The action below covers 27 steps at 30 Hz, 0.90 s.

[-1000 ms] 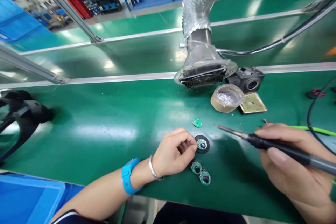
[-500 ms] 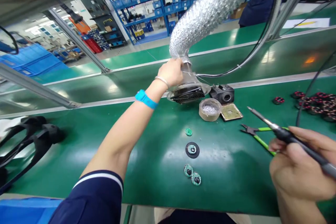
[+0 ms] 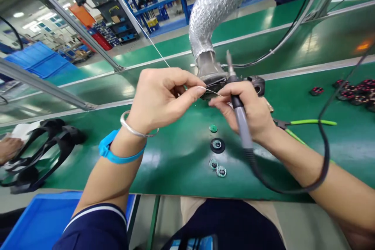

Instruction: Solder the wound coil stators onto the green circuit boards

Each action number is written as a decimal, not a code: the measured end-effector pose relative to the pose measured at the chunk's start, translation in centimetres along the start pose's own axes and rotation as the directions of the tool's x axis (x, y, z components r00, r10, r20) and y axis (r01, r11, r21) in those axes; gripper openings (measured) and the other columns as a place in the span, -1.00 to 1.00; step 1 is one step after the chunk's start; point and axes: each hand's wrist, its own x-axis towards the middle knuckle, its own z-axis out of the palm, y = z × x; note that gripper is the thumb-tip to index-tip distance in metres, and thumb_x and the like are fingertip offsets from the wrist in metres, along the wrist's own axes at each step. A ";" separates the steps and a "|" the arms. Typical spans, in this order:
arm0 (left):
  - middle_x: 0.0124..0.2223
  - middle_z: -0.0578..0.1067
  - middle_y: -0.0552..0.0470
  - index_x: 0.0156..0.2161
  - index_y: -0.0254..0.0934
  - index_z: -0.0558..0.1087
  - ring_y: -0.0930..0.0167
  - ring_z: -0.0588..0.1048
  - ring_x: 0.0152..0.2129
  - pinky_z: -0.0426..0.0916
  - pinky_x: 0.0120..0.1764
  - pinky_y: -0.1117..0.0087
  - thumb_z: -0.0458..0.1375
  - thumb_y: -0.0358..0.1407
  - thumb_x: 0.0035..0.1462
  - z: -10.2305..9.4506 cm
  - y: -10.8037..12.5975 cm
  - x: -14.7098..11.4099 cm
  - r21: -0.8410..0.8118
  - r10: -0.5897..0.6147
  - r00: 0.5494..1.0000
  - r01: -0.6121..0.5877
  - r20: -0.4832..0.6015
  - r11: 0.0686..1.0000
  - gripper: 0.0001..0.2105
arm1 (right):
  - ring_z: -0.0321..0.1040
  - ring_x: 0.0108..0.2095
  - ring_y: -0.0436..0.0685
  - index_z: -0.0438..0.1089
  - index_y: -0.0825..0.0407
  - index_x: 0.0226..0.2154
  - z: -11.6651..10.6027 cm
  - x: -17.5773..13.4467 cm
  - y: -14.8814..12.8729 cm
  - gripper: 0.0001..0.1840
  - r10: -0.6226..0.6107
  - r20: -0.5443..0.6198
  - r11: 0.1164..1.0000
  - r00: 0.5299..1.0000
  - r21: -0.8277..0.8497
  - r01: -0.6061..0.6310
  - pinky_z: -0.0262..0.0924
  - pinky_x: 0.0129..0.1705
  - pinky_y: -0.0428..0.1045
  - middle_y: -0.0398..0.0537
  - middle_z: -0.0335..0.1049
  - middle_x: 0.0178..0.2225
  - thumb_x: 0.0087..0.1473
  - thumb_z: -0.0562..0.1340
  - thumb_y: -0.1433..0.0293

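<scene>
My left hand (image 3: 166,97) is raised over the bench, thumb and forefinger pinching a thin silvery solder wire (image 3: 213,92). The strand stretches from those fingertips to my right hand (image 3: 252,105), whose thumb and forefinger meet at its other end. Gripped in that same right hand is a soldering iron (image 3: 241,125), tip pointing up and cord looping below. Under the hands, a small green round board (image 3: 213,128) lies on the green bench. Nearer me are a round board on a black disc (image 3: 217,145) and two touching round boards (image 3: 217,168).
A foil duct (image 3: 202,23) with a fan hood stands behind my hands. Green-handled cutters (image 3: 313,122) lie at right, before a pile of copper-wound parts (image 3: 356,91). Black curved frames (image 3: 63,140) and another person's hand (image 3: 10,148) are at left, above a blue bin (image 3: 38,222).
My left hand has come back from the duct's neck and now pinches the solder wire. My right hand has moved left with the soldering iron, which has turned tip-up, to meet it.
</scene>
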 end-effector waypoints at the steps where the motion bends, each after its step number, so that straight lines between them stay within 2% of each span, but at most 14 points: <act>1: -0.48 0.51 0.12 -0.33 -0.27 0.58 0.55 0.36 -0.61 0.24 -0.51 0.48 0.26 -0.30 0.08 -0.5 -0.3 -0.8 -0.029 -0.018 1.000 0.018 -0.013 0.999 -0.91 | 0.51 -0.31 0.05 0.23 0.01 -0.10 0.3 -0.1 -0.2 -0.74 0.046 0.002 0.995 0.999 0.090 -0.046 0.42 -0.27 0.00 -0.13 0.49 -0.32 0.14 0.22 0.44; 3: -0.48 0.51 0.12 -0.34 -0.27 0.57 0.54 0.38 -0.59 0.26 -0.51 0.49 0.27 -0.28 0.08 -1.5 -2.3 -2.5 -0.103 -0.039 0.999 0.036 -0.031 0.994 -0.91 | 0.49 -0.39 0.01 0.26 -0.02 -0.10 -0.1 -1.0 -0.5 -0.73 0.059 -0.014 0.977 0.998 0.206 -0.055 0.40 -0.36 -0.06 -0.19 0.46 -0.38 0.13 0.22 0.47; 5: -0.49 0.52 0.12 -0.37 -0.22 0.57 0.54 0.39 -0.60 0.28 -0.56 0.49 0.31 -0.23 0.04 -2.4 -5.5 -4.4 -0.178 -0.035 0.996 0.020 -0.078 0.984 -0.89 | 0.50 -0.38 0.02 0.34 -0.05 -0.14 -1.8 -2.2 -0.6 -0.67 -0.021 -0.038 0.987 0.999 0.158 0.027 0.40 -0.32 -0.06 -0.20 0.47 -0.37 0.00 0.32 0.50; 7: -0.52 0.54 0.14 -0.40 -0.18 0.56 0.54 0.38 -0.66 0.26 -0.64 0.49 0.34 -0.18 -0.01 -2.8 -8.7 -6.1 -0.129 -0.054 0.994 0.041 -0.095 0.991 -0.87 | 0.50 -0.40 0.04 0.40 -0.07 -0.21 -3.6 -3.3 -0.6 -0.68 -0.002 -0.010 0.995 1.000 0.095 0.003 0.39 -0.34 -0.07 -0.21 0.49 -0.41 -0.06 0.36 0.51; 9: -0.52 0.55 0.15 -0.44 -0.20 0.56 0.55 0.39 -0.66 0.26 -0.64 0.51 0.33 -0.16 -0.01 -2.4 -10.1 -7.6 0.017 -0.094 0.992 0.096 -0.083 0.995 -0.84 | 0.50 -0.42 0.02 0.42 -0.11 -0.27 -4.4 -4.1 -0.8 -0.76 0.032 0.014 0.999 0.999 0.010 -0.032 0.39 -0.35 -0.08 -0.24 0.51 -0.43 -0.01 0.33 0.51; 10: -0.51 0.55 0.15 -0.42 -0.22 0.56 0.55 0.39 -0.67 0.26 -0.65 0.52 0.31 -0.17 0.01 -1.8 -9.9 -8.1 0.074 -0.117 0.992 0.121 -0.052 0.990 -0.84 | 0.50 -0.42 0.01 0.42 -0.13 -0.28 -4.4 -4.3 -0.9 -0.78 0.039 0.040 0.999 0.998 -0.024 -0.038 0.38 -0.34 -0.10 -0.25 0.52 -0.43 0.02 0.31 0.51; 12: -0.40 0.58 0.11 -0.24 -0.24 0.55 0.54 0.43 -0.64 0.30 -0.62 0.53 0.28 -0.21 0.02 0.0 -7.8 -8.7 0.076 -0.167 0.981 0.160 0.103 0.984 -0.80 | 0.50 -0.40 0.00 0.42 -0.13 -0.26 -3.2 -4.6 -1.0 -0.76 0.013 0.111 0.998 0.994 -0.063 -0.006 0.38 -0.33 -0.12 -0.26 0.53 -0.40 0.04 0.27 0.53; 14: -0.19 0.59 0.01 0.02 -0.29 0.42 0.53 0.48 -0.58 0.35 -0.57 0.53 0.24 -0.23 0.06 2.3 -4.6 -8.9 -0.103 -0.166 0.947 0.201 0.276 0.974 -0.60 | 0.49 -0.39 0.00 0.40 -0.10 -0.17 -1.5 -4.7 -1.2 -0.71 -0.055 0.183 0.996 0.982 -0.060 0.068 0.36 -0.36 -0.14 -0.24 0.53 -0.33 0.05 0.25 0.54; 15: -0.18 0.58 0.00 0.03 -0.31 0.39 0.54 0.48 -0.58 0.35 -0.55 0.54 0.22 -0.23 0.08 3.5 -3.1 -8.9 -0.196 -0.126 0.943 0.192 0.307 0.962 -0.60 | 0.49 -0.40 0.00 0.38 -0.08 -0.13 -0.8 -4.8 -1.4 -0.69 -0.087 0.229 0.994 0.970 -0.050 0.101 0.35 -0.38 -0.13 -0.21 0.53 -0.29 0.05 0.24 0.53; 17: -0.40 0.54 0.08 -0.22 -0.31 0.45 0.54 0.45 -0.58 0.34 -0.49 0.55 0.11 -0.31 0.19 5.4 -1.1 -8.9 -0.244 -0.113 0.979 0.153 0.171 0.958 -0.87 | 0.48 -0.41 -0.01 0.33 -0.05 -0.07 0.1 -4.9 -1.6 -0.64 -0.094 0.255 0.993 0.962 -0.042 0.108 0.34 -0.39 -0.12 -0.18 0.51 -0.25 0.06 0.23 0.52; 20: -0.57 0.43 0.14 -0.40 -0.31 0.41 0.57 0.38 -0.63 0.25 -0.52 0.56 0.07 -0.35 0.23 6.7 -1.0 -9.5 -0.245 -0.186 0.981 0.192 0.048 0.950 -0.83 | 0.49 -0.37 -0.02 0.33 -0.06 -0.10 -0.2 -5.6 -2.2 -0.68 0.055 0.125 0.997 0.991 -0.064 -0.048 0.35 -0.34 -0.14 -0.20 0.50 -0.27 0.06 0.24 0.52; 23: -0.53 0.47 0.15 -0.31 -0.29 0.44 0.58 0.36 -0.66 0.23 -0.55 0.56 0.08 -0.31 0.23 7.2 -1.8 -10.3 -0.327 -0.257 0.956 0.290 0.140 0.900 -0.87 | 0.49 -0.37 -0.02 0.35 -0.06 -0.18 -0.5 -6.4 -2.9 -0.73 0.197 0.043 0.977 0.979 -0.086 -0.193 0.35 -0.33 -0.14 -0.22 0.49 -0.35 0.04 0.27 0.53; 25: -0.46 0.51 0.13 -0.23 -0.27 0.46 0.58 0.38 -0.63 0.27 -0.52 0.56 0.10 -0.29 0.23 7.6 -1.7 -10.8 -0.370 -0.215 0.955 0.279 0.205 0.886 -0.88 | 0.48 -0.38 -0.01 0.36 -0.04 -0.20 -0.1 -7.0 -3.5 -0.76 0.199 0.059 0.977 0.978 -0.092 -0.193 0.35 -0.35 -0.13 -0.19 0.49 -0.34 0.05 0.27 0.52; 27: -0.47 0.51 0.12 -0.27 -0.27 0.47 0.57 0.40 -0.61 0.29 -0.51 0.57 0.10 -0.31 0.22 7.9 -1.5 -11.4 -0.392 -0.185 0.962 0.252 0.202 0.885 -0.89 | 0.47 -0.40 -0.01 0.37 -0.03 -0.21 0.5 -7.6 -4.0 -0.79 0.219 0.056 0.974 0.974 -0.078 -0.214 0.35 -0.36 -0.11 -0.17 0.50 -0.33 0.06 0.27 0.50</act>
